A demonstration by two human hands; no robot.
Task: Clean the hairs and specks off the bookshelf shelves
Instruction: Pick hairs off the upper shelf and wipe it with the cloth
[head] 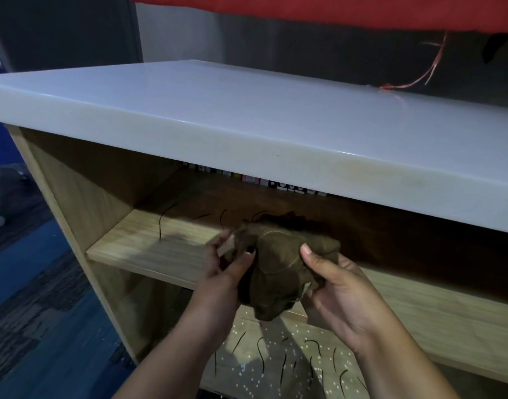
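A crumpled brown cloth (278, 263) is held in front of the upper wooden shelf (149, 249) of the bookshelf. My left hand (226, 269) pinches its left side with thumb and fingers. My right hand (333, 286) grips its right side, thumb on top. Several dark hairs (165, 217) lie on the upper shelf to the left of the cloth, and a dark clump of hair (287, 218) sits just behind it. The lower shelf (275, 367) carries several curled hairs and many white specks.
The white top panel (247, 116) of the bookshelf overhangs the shelves. A row of small items (264, 180) stands at the back of the upper shelf. A red thread (413, 79) lies on the top at the right. Blue and grey carpet (45, 312) lies to the left.
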